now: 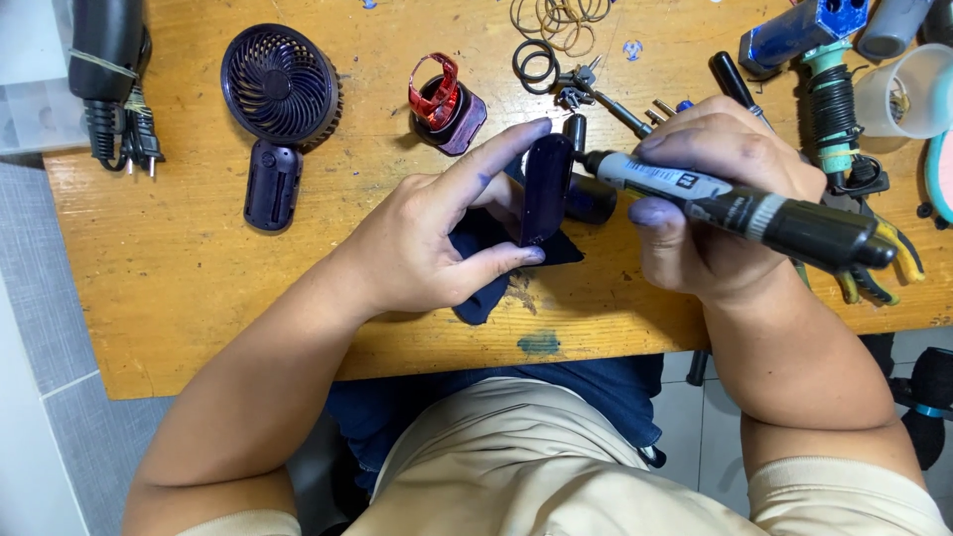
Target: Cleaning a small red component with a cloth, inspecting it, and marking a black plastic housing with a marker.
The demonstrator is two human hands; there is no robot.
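My left hand [437, 238] pinches a dark purple oblong plastic piece [546, 189] between index finger and thumb, standing it upright over a dark blue cloth [486, 288]. My right hand [710, 194] grips a thick black marker [754, 203] with a white label band, its tip touching the top of the purple piece. Both hands hover just above the wooden table [199, 288].
A dark purple handheld fan [278, 109] lies at the back left beside a black plug and cable [114, 89]. A red and purple part [445, 104], black rings [536, 62], rubber bands, keys [576, 89], a blue tool [804, 30], pliers [884, 268] and a plastic cup [908, 94] crowd the back and right.
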